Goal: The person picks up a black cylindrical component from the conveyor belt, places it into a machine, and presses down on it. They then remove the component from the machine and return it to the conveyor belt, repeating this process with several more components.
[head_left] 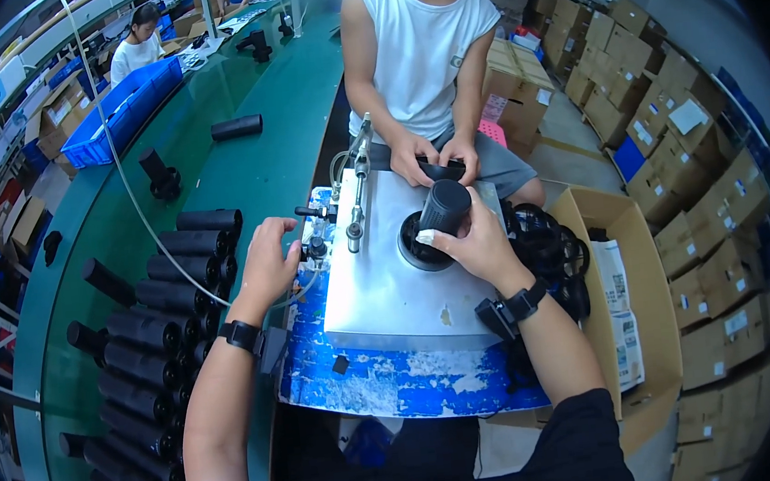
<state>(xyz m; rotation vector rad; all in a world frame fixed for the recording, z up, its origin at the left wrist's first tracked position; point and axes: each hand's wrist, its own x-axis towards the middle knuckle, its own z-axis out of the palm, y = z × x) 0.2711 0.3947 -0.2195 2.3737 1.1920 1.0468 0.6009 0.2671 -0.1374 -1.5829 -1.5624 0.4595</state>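
My right hand (481, 248) is wrapped round a ribbed black plastic cylinder (446, 205), tilted slightly. Its lower end stands at a round black socket (412, 252) on top of a silver metal box (382, 301). My left hand (266, 259) is empty with its fingers apart, beside the small black-and-metal air valves (316, 247) at the box's left side. A metal air cylinder (359, 187) is mounted upright near the box's far left corner. Across from me, a person in a white sleeveless top holds a black curved part (443, 171) in both hands.
Many black tubes (144, 389) lie stacked on the green conveyor (272, 172) to my left. Black rings (547, 239) are heaped at the box's right, beside an open carton (656, 307). A pale hose (105, 128) hangs across the left. Stacked cartons (706, 200) line the right.
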